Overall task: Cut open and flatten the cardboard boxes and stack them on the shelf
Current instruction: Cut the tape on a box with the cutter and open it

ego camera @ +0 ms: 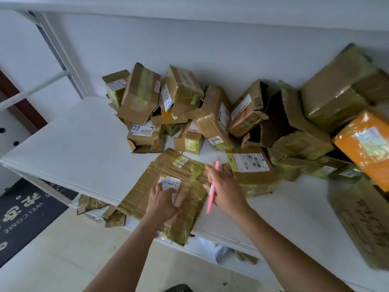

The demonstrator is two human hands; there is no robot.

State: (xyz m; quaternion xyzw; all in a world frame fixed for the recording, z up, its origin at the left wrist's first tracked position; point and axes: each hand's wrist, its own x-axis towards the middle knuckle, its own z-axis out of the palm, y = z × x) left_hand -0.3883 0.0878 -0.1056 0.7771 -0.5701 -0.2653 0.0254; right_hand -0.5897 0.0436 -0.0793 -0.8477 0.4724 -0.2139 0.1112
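Shelf board carries everything here, white and broad, with a heap of taped cardboard boxes piled along the wall behind my work. Nearest me lies the flattened box, opened out and hanging a little over the front edge. My left hand presses down on it beside its shipping label, fingers bent against the card. My right hand lies spread on the flattened box's right side, fingers mostly straight, with the pink cutter lodged between them; I cannot tell whether its blade is out. I judge the sheet could slip off the overhanging edge if my weight shifts, and the loosely held cutter could drop or nick my left hand. Readable writing: "3004" on one heaped box, "WELCOME" on the dark floor mat; the barcode labels are too small to read
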